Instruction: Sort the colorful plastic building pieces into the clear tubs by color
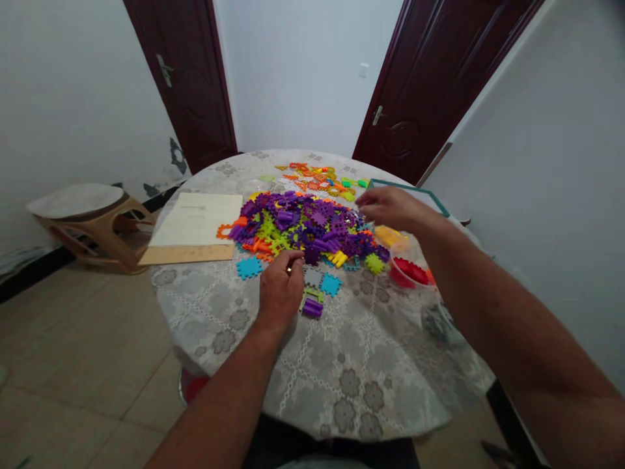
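My left hand (282, 283) rests low over the table at the near edge of a heap of plastic interlocking pieces (319, 218). Its fingers are curled closed, and their tips are beside a dark purple piece (311, 255); whether they grip it is hidden. Just right of that hand lie a grey piece (313, 278), a blue square piece (331, 284) and a purple ribbed piece (312, 308) on a green one. Over the heap's right side, my right hand (390, 205) has its fingers pinched together. What they hold, if anything, I cannot make out.
A clear tub (410, 273) with red pieces stands at the right, near yellow pieces (390, 236). Behind it lies a green-framed board (430, 200). A pale board (198, 218) is on the left. Orange pieces (312, 174) are scattered at the back. A stool (92, 221) stands beyond the table.
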A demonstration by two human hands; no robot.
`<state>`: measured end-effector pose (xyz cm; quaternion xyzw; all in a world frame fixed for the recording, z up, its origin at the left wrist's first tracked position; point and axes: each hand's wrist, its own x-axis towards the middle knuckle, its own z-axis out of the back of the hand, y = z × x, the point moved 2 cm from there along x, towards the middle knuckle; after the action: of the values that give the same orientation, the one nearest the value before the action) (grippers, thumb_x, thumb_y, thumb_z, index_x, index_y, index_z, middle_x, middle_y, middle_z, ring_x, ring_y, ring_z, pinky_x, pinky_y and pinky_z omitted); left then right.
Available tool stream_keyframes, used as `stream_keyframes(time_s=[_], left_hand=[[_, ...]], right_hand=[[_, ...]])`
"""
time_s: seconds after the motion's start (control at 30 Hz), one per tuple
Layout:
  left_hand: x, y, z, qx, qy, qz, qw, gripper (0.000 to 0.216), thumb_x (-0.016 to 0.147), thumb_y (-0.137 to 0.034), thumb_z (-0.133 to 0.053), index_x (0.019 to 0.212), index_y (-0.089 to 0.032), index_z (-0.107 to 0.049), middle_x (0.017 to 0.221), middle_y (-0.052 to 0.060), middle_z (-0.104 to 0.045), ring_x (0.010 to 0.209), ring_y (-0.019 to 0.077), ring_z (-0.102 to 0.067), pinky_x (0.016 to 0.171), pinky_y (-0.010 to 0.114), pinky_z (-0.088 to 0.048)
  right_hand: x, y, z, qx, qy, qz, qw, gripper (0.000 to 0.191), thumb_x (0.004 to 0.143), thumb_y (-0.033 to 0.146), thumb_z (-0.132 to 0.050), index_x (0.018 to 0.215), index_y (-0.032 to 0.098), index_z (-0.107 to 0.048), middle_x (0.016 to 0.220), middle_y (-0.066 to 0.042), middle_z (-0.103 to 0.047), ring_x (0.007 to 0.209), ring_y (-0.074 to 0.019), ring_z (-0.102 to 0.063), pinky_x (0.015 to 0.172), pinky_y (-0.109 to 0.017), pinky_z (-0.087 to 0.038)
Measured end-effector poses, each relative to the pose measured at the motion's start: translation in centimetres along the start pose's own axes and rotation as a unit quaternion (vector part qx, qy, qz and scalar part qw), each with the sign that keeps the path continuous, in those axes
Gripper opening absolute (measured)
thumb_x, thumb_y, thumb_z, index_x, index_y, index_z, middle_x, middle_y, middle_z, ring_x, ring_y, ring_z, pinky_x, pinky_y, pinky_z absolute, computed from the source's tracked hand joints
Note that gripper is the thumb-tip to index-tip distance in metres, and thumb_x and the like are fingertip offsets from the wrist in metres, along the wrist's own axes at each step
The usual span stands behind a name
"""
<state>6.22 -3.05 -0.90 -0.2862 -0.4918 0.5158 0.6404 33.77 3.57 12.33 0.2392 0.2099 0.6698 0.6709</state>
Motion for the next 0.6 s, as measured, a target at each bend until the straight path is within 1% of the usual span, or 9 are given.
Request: stream_keyframes(time_s=[0.07,0.13,0.17,0.23,0.33,0.37,0.43,0.5,0.6], left_hand=[[0.2,0.1,0.3,-0.041,-0.018,0.035,0.998,0.021,0.096,-0.029,-0.058,0.106,-0.022,-0.075,0.100,0.004,-0.079,0.093,0.0215,-0.073,0.091,0.037,-0.058],[0.4,0.2,0.4,-0.067,-0.033,0.053,0.996,0.022,0.095,-0.030,-0.058,0.107,-0.021,-0.075,0.099,0.004,-0.079,0.090,0.0209,-0.073,0.088,0.036,-0.058],[0.4,0.4,0.4,-0.070,-0.039,0.055,0.995,0.022,0.095,-0.030,-0.058,0.106,-0.021,-0.074,0.099,0.004,-0.079,0.090,0.0209,-0.073,0.087,0.036,-0.058],[0.5,0.6,0.2,-0.058,-0.039,0.044,0.997,0.021,0.095,-0.029,-0.057,0.105,-0.021,-0.074,0.100,0.005,-0.079,0.093,0.0216,-0.073,0.090,0.037,-0.058],[0.5,0.7,-0.1,-0.015,-0.023,-0.001,1.000,0.022,0.095,-0.026,-0.054,0.104,-0.021,-0.073,0.104,0.006,-0.079,0.100,0.0230,-0.073,0.095,0.038,-0.057],[0.4,0.7,-0.2,0.000,-0.017,-0.018,1.000,0.023,0.096,-0.025,-0.053,0.105,-0.021,-0.073,0.104,0.007,-0.079,0.101,0.0233,-0.073,0.096,0.039,-0.056],[0.3,0.6,-0.4,0.031,-0.005,-0.049,0.998,0.024,0.096,-0.023,-0.051,0.105,-0.021,-0.073,0.106,0.008,-0.079,0.104,0.0238,-0.073,0.098,0.039,-0.056],[0.2,0.6,-0.6,0.059,0.011,-0.077,0.995,0.024,0.097,-0.022,-0.050,0.104,-0.021,-0.073,0.105,0.007,-0.079,0.104,0.0239,-0.073,0.099,0.039,-0.056],[0.0,0.9,-1.1,0.097,0.030,-0.121,0.987,0.024,0.099,-0.020,-0.049,0.105,-0.021,-0.072,0.105,0.008,-0.079,0.104,0.0243,-0.073,0.100,0.039,-0.055]], right_hand=[[-4.4,3.1,-3.0,-0.075,0.080,0.092,0.990,0.012,0.092,0.018,-0.074,0.103,0.023,-0.078,0.098,-0.005,-0.078,0.085,-0.0172,-0.067,0.076,-0.026,-0.051],[-8.8,5.0,-6.6,-0.108,0.132,0.138,0.976,0.014,0.096,0.024,-0.071,0.108,0.024,-0.077,0.106,-0.006,-0.078,0.091,-0.0194,-0.069,0.080,-0.029,-0.050],[-10.6,5.5,-8.4,-0.116,0.148,0.144,0.972,0.019,0.096,0.027,-0.072,0.114,0.024,-0.075,0.111,-0.007,-0.078,0.096,-0.0211,-0.070,0.083,-0.031,-0.050],[-13.5,5.8,-11.9,-0.148,0.150,0.146,0.967,0.028,0.096,0.035,-0.072,0.121,0.022,-0.072,0.120,-0.011,-0.074,0.105,-0.0254,-0.069,0.086,-0.034,-0.049],[-15.6,5.1,-15.7,-0.193,0.146,0.111,0.964,0.028,0.099,0.035,-0.066,0.122,0.020,-0.068,0.124,-0.014,-0.070,0.101,-0.0250,-0.068,0.081,-0.033,-0.047],[-15.9,4.8,-16.3,-0.195,0.141,0.102,0.965,0.024,0.101,0.034,-0.062,0.120,0.020,-0.068,0.122,-0.013,-0.070,0.099,-0.0240,-0.068,0.080,-0.032,-0.047],[-16.0,4.1,-16.6,-0.176,0.126,0.100,0.971,0.020,0.104,0.031,-0.057,0.115,0.019,-0.069,0.116,-0.012,-0.071,0.098,-0.0230,-0.067,0.081,-0.031,-0.046],[-15.8,3.5,-15.8,-0.138,0.112,0.110,0.978,0.017,0.103,0.027,-0.057,0.110,0.019,-0.071,0.109,-0.010,-0.073,0.100,-0.0230,-0.067,0.084,-0.031,-0.045],[-15.5,2.8,-13.5,-0.091,0.090,0.121,0.984,0.015,0.099,0.022,-0.060,0.108,0.019,-0.072,0.106,-0.009,-0.075,0.100,-0.0223,-0.068,0.087,-0.031,-0.045]])
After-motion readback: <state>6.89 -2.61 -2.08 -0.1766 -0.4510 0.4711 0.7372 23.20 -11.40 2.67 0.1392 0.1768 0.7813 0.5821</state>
